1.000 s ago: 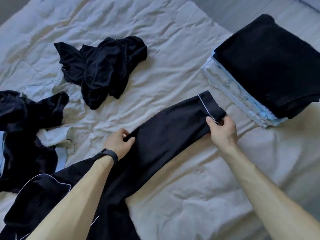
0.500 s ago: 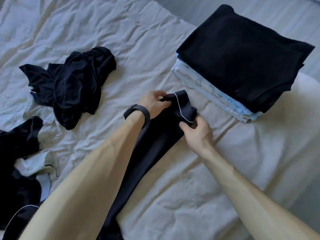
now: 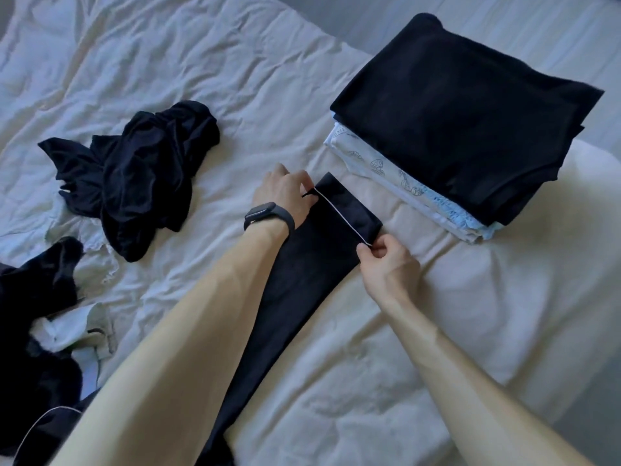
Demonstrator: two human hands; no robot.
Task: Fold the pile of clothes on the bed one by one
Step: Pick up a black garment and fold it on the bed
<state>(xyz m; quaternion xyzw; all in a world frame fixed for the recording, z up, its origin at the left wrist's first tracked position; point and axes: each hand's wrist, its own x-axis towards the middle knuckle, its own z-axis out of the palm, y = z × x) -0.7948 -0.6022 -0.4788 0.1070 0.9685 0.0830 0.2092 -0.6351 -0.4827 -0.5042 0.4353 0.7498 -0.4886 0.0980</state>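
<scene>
Cuff (image 3: 349, 213) pinched at both corners

Both arms reached to frame centre. Left hand (image 3: 285, 196) pinched the cuff's left corner, right hand (image 3: 386, 267) its right. Dark garment (image 3: 302, 280) lay flat on bed (image 3: 437, 331), centre to bottom left; folded stack (image 3: 463, 112) upper right.

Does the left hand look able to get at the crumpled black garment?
Probably yes: only bare sheet lies between the left hand and the garment, though it must first release the cuff it pinches.

Dim, bluish light; soft focus, wide-angle edge distortion
</scene>
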